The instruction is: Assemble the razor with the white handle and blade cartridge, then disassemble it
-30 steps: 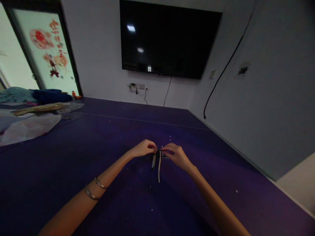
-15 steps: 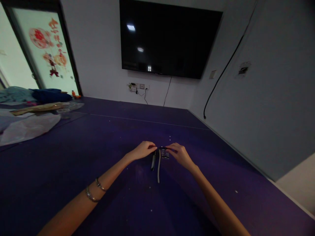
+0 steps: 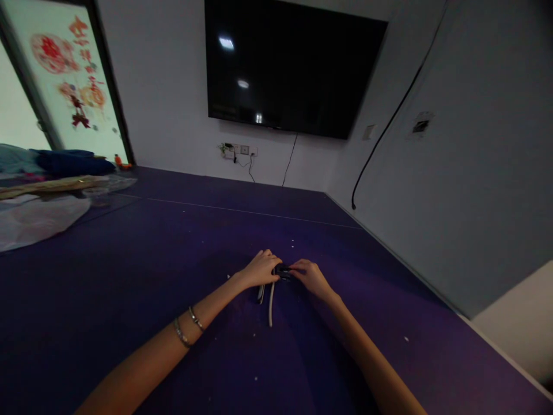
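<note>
My left hand [image 3: 261, 268] is closed at the left side of a small dark object [image 3: 283, 271], its fingers curled onto it. From the right, the fingertips of my right hand [image 3: 311, 277] pinch the same object. It is too small and dim to name its kind. A thin pale strip [image 3: 271, 308] runs from under my left hand towards me along the purple surface. Just left of that strip lies a slim black and grey piece [image 3: 261, 294], partly hidden by my left hand.
The broad purple surface [image 3: 207, 357] has small white specks. Clear plastic sheeting [image 3: 47, 222] and dark blue cloth [image 3: 73, 162] lie at the far left. A television [image 3: 294, 63] hangs on the back wall, and a black cable [image 3: 389, 124] droops down the right wall.
My left hand has moved right and closed over the left side of the small dark object, covering the upper ends of the strip and the slim piece. My right hand still pinches.
</note>
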{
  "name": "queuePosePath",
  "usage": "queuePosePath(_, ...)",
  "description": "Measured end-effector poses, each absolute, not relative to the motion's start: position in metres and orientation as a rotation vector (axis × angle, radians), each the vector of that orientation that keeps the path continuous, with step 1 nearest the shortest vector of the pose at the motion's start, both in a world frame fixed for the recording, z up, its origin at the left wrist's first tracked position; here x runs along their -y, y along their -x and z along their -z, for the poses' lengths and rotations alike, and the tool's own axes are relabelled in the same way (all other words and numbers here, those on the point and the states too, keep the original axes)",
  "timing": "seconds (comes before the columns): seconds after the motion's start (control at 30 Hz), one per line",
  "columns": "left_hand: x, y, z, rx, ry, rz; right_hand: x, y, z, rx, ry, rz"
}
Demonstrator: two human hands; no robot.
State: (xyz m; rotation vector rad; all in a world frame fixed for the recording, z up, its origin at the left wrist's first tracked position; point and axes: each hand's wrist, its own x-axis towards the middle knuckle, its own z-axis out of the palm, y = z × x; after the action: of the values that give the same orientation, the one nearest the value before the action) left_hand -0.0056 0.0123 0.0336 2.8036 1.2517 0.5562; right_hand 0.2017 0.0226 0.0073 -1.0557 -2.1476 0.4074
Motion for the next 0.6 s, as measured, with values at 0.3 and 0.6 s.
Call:
queuePosePath(0.3,-0.015,-0.004,-0.03,-1.253,-2.836,-0.512,-0.026,-0.201,-0.002,2.182,1.08,-0.397)
queuePosePath(0.6,-0.015,-0.007,-0.032,-1.265,-2.822,-0.446,-0.024,-0.197,-0.002,2.202,1.143,-0.381)
